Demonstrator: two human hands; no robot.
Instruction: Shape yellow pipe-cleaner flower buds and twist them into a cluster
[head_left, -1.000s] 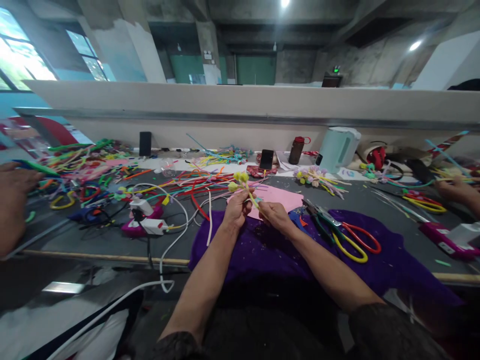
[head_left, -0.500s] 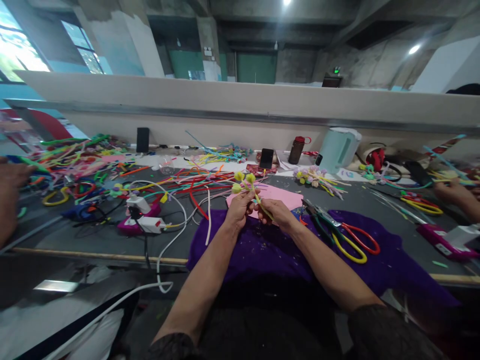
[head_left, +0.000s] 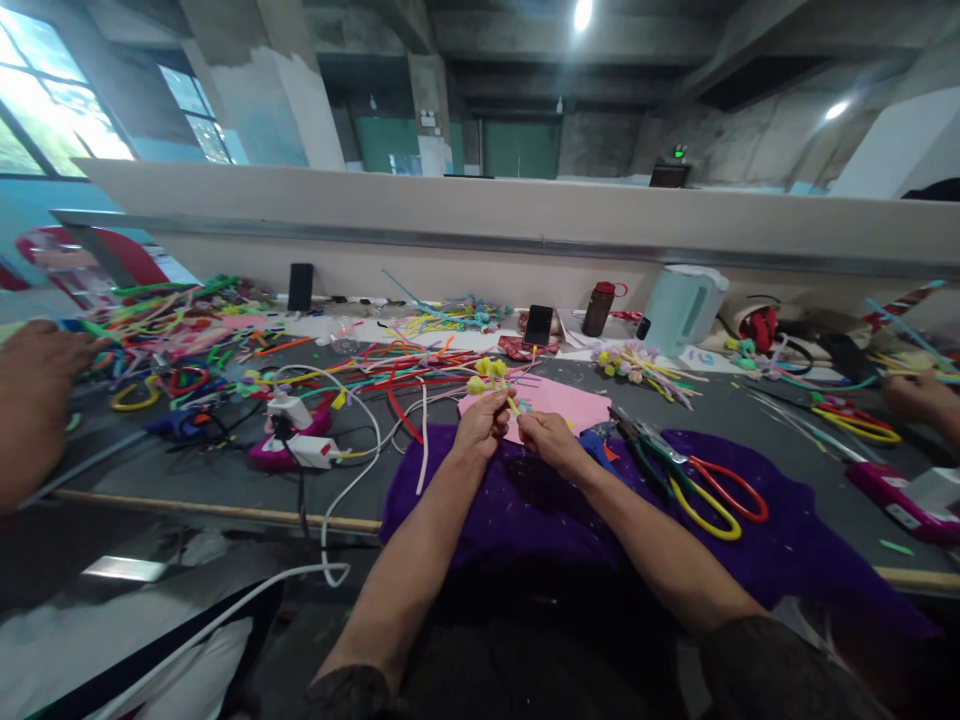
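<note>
My left hand (head_left: 482, 424) is closed around the stem of a yellow pipe-cleaner flower (head_left: 487, 374), whose several fuzzy heads stick up above the fingers. Close on its right, my right hand (head_left: 551, 442) pinches the lower stem with thumb and fingers. Both hands are over a pink sheet (head_left: 574, 402) and a purple cloth (head_left: 480, 510). To the right on the cloth lie scissors with red and yellow handles (head_left: 720, 500). Dark-handled pliers (head_left: 637, 445) lie against them, and a blue tool (head_left: 598, 450) is partly covered by my right forearm.
Loose pipe cleaners (head_left: 375, 365) spread behind and left of my hands. A power strip (head_left: 296, 440) with white cables stands left. Along the back are a phone (head_left: 538, 326), a bottle (head_left: 598, 309) and a kettle (head_left: 686, 305). Other people's hands (head_left: 34, 400) show at both edges.
The view has shifted slightly, so the table sits a little lower and further right. My right hand's fingers have drawn in on the stem, which no longer shows lying across that hand.
</note>
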